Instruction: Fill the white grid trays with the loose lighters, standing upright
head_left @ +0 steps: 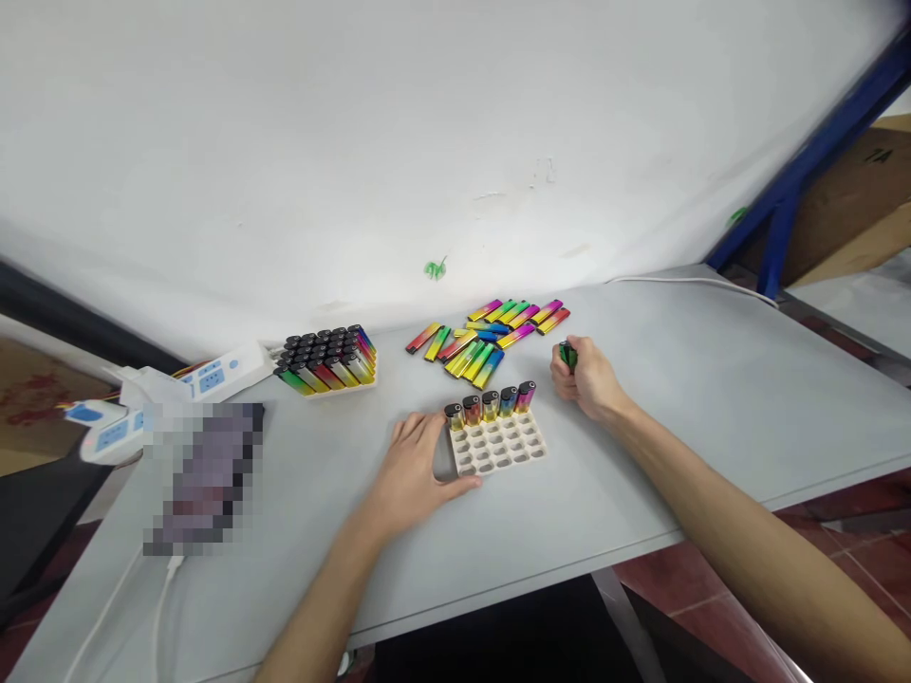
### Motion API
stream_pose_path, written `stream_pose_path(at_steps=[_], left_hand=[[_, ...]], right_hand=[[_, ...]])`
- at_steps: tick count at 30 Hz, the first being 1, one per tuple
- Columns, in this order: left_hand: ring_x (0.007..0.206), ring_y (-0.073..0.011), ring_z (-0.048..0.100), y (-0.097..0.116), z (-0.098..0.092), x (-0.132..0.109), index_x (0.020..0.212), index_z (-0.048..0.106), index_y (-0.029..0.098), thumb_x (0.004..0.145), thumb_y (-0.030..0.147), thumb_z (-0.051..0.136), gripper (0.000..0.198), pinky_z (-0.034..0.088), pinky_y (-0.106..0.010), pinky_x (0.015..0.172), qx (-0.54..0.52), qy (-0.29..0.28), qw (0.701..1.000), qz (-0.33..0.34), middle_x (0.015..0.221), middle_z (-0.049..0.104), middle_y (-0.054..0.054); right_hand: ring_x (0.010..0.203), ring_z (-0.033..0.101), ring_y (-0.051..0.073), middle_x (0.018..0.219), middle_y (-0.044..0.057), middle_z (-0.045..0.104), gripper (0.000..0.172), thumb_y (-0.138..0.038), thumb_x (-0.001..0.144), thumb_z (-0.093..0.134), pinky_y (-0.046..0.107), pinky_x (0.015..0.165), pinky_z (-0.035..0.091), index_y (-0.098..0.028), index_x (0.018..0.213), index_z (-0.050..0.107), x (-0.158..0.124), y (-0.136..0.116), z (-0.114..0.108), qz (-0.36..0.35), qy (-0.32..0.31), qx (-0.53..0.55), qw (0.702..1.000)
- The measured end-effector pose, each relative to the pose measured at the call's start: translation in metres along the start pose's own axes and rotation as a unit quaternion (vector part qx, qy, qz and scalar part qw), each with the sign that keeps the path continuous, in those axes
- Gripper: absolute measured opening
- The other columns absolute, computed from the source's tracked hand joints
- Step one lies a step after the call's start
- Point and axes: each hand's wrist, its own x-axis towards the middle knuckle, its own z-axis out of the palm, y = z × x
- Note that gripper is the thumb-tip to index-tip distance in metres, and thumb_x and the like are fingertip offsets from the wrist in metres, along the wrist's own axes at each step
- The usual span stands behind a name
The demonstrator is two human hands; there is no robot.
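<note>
Though near lighters [328,362], power strip [246,366] aside

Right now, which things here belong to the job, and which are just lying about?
Likely part of the job:
slotted tray
five lighters standing in its back row
green item in the right fingers, probably a lighter
loose lighters near the wall
packed lighters at left

Seemingly just lying about:
power strip
pixelated object
white cable at right
</note>
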Motion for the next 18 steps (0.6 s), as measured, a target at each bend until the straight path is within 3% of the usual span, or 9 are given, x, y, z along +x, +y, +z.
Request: stream_pose_path(at_steps=[5, 9, 11, 15, 18], left_hand=[[0.113, -0.0338, 0.050, -0.001, 0.001, 0.001, 0.125, 0.048, 0.020, 0.073, 0.058, 0.073, 0.069, 0.044, -0.047, 0.092, 0.007, -0.004, 1.000, 0.005, 0.117, 0.058, -0.010], [0.109, -0.0316, 0.050, -0.003, 0.002, 0.001, 0.126, 0.046, 0.020, 0.073, 0.056, 0.075, 0.071, 0.044, -0.045, 0.092, 0.013, 0.000, 1.000, 0.016, 0.115, 0.058, -0.009], [0.108, -0.0308, 0.050, -0.004, 0.002, 0.002, 0.125, 0.045, 0.020, 0.072, 0.056, 0.076, 0.071, 0.044, -0.045, 0.091, 0.012, 0.002, 1.000, 0.020, 0.113, 0.058, -0.009], [0.107, -0.0309, 0.050, -0.004, 0.003, 0.003, 0.125, 0.045, 0.021, 0.072, 0.057, 0.076, 0.072, 0.044, -0.045, 0.091, 0.005, 0.002, 1.000, 0.020, 0.113, 0.057, -0.009], [0.109, -0.0319, 0.049, -0.003, 0.003, 0.003, 0.126, 0.045, 0.021, 0.070, 0.056, 0.078, 0.074, 0.043, -0.046, 0.092, 0.002, 0.001, 1.000, 0.017, 0.113, 0.057, -0.009]], right_hand=[[0.042, 0.020, 0.010, 0.050, -0.005, 0.024, 0.052, -0.065, 0.091, 0.035, 0.028, 0.042, 0.018, -0.023, 0.062, 0.045, -0.002, 0.001, 0.000, -0.050, 0.036, -0.047, 0.997], [0.053, 0.045, 0.013, 0.061, -0.002, 0.049, 0.051, -0.067, 0.093, 0.037, 0.028, 0.054, 0.038, -0.021, 0.085, 0.059, -0.007, -0.009, -0.001, -0.130, 0.010, -0.142, 0.981], [0.065, 0.055, 0.015, 0.069, 0.001, 0.058, 0.044, -0.064, 0.090, 0.050, 0.029, 0.064, 0.043, -0.021, 0.084, 0.060, -0.011, -0.018, -0.002, -0.163, 0.004, -0.203, 0.966], [0.079, 0.058, 0.017, 0.087, 0.005, 0.065, 0.033, -0.052, 0.084, 0.066, 0.031, 0.071, 0.045, -0.021, 0.074, 0.065, -0.030, -0.045, -0.006, -0.279, 0.065, -0.301, 0.910], [0.072, 0.059, 0.016, 0.081, 0.003, 0.065, 0.023, -0.045, 0.085, 0.067, 0.030, 0.064, 0.046, -0.022, 0.086, 0.069, -0.053, -0.067, -0.002, -0.310, 0.073, -0.288, 0.903]])
